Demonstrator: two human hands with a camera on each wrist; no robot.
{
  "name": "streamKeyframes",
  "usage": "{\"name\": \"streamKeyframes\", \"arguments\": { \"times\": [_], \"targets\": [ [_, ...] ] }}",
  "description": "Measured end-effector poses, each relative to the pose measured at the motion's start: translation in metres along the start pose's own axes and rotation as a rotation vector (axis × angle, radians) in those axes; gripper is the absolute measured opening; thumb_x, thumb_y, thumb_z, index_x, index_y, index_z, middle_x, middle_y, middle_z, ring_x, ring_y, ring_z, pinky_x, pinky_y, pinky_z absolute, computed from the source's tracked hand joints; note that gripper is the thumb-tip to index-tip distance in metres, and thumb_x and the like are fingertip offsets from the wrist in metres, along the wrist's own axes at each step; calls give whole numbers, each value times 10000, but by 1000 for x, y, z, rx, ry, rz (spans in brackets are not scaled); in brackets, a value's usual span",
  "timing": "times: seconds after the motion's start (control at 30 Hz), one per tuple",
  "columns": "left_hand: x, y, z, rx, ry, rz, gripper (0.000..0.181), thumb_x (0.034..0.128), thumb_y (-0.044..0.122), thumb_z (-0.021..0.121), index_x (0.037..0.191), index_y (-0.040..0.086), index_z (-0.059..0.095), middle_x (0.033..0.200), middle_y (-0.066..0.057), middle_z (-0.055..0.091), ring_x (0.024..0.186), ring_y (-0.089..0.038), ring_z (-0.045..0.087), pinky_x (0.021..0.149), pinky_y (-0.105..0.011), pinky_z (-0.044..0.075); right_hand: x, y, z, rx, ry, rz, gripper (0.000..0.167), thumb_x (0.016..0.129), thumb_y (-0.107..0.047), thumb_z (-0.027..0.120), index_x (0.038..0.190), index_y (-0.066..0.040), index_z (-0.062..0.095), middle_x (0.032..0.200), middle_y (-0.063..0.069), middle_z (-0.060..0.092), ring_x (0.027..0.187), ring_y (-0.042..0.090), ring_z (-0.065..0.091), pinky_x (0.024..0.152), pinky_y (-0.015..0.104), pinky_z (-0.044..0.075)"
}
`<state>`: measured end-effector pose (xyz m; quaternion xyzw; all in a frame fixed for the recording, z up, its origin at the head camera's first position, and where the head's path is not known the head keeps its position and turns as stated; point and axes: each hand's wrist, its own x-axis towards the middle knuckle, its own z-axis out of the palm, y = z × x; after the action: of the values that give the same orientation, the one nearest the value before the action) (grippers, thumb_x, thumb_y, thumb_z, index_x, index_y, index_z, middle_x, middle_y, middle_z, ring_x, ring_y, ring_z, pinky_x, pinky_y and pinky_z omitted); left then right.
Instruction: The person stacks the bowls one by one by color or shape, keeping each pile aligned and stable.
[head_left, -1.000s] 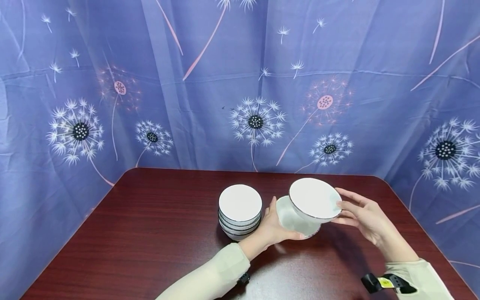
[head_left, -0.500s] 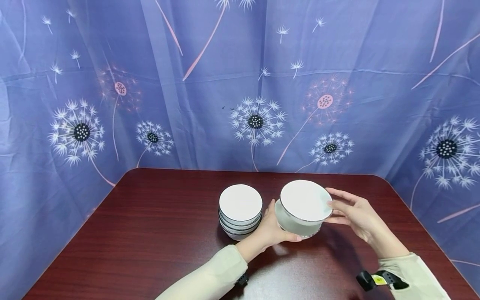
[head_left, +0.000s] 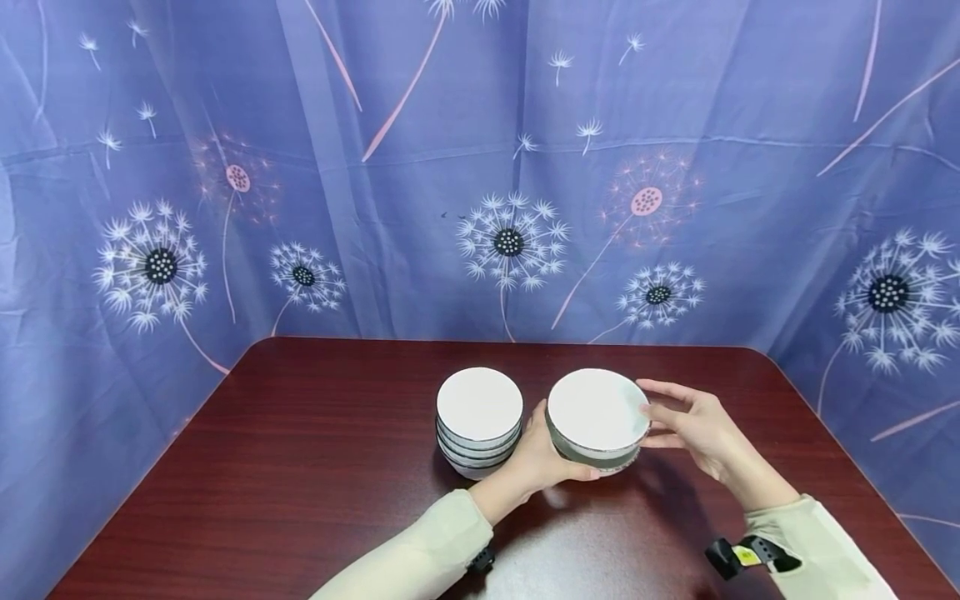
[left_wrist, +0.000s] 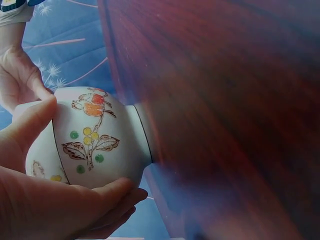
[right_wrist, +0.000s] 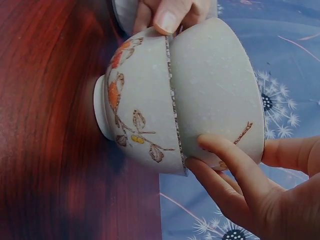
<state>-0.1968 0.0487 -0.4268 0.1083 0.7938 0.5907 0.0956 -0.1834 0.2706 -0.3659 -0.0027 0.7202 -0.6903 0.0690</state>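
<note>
A white bowl (right_wrist: pixel 150 100) painted with leaves and orange fruit-like shapes stands on the table, its foot ring down. My left hand (head_left: pixel 538 457) grips it round the side, thumb at the front. A second white bowl (head_left: pixel 597 410) sits partly inside its mouth, a little raised and tilted in the right wrist view. My right hand (head_left: pixel 701 432) holds this upper bowl by its right side, thumb at the rim and fingers under the wall. Close to the left hand, on its left, stands a stack of several white dark-rimmed bowls (head_left: pixel 480 407).
The dark red wooden table (head_left: pixel 300 450) reaches back to a blue curtain (head_left: pixel 405 208) with dandelion prints. The bowl stack stands very near the left wrist. A black strap device (head_left: pixel 738 557) is on the right forearm.
My right hand has brought the upper bowl left and down, from above and right of the lower bowl into its mouth. My left hand stays round the lower bowl.
</note>
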Motion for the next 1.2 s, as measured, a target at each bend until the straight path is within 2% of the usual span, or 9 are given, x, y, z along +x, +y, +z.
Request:
{"name": "streamKeyframes", "arguments": {
  "times": [0.33, 0.63, 0.87, 1.2],
  "targets": [
    [1, -2, 1, -15, 19, 43, 1153, 520, 52, 930, 1475, 68, 285, 1424, -109, 407, 1298, -300, 383, 1087, -482, 340, 2, 3, 5, -71, 21, 6, 550, 929, -31, 592, 1400, 135, 360, 1134, 135, 626, 808, 197, 693, 724, 419, 602],
    [-1, 0, 0, 13, 30, 11, 1143, 525, 96, 939, 1464, 44, 291, 1389, -129, 446, 1278, -313, 413, 1068, -472, 367, 2, 3, 9, -112, 43, 5, 546, 925, -29, 600, 1388, 148, 372, 1216, 237, 596, 798, 213, 693, 723, 411, 603],
    [-1, 0, 1, -7, 30, 12, 1127, 526, 79, 934, 1458, 52, 301, 1385, -120, 448, 1272, -306, 416, 1065, -473, 370, 2, 3, 10, -122, 76, 24, 521, 905, -2, 618, 1358, 156, 415, 1199, 244, 592, 783, 208, 691, 721, 414, 601],
    [-2, 2, 0, 23, 26, -7, 1142, 537, 95, 936, 1467, 31, 277, 1399, -165, 435, 1286, -349, 404, 1067, -516, 364, 4, 10, 6, -152, 103, 43, 525, 876, 5, 664, 1329, 162, 452, 1200, 255, 596, 807, 160, 689, 750, 385, 597]
  ]
}}
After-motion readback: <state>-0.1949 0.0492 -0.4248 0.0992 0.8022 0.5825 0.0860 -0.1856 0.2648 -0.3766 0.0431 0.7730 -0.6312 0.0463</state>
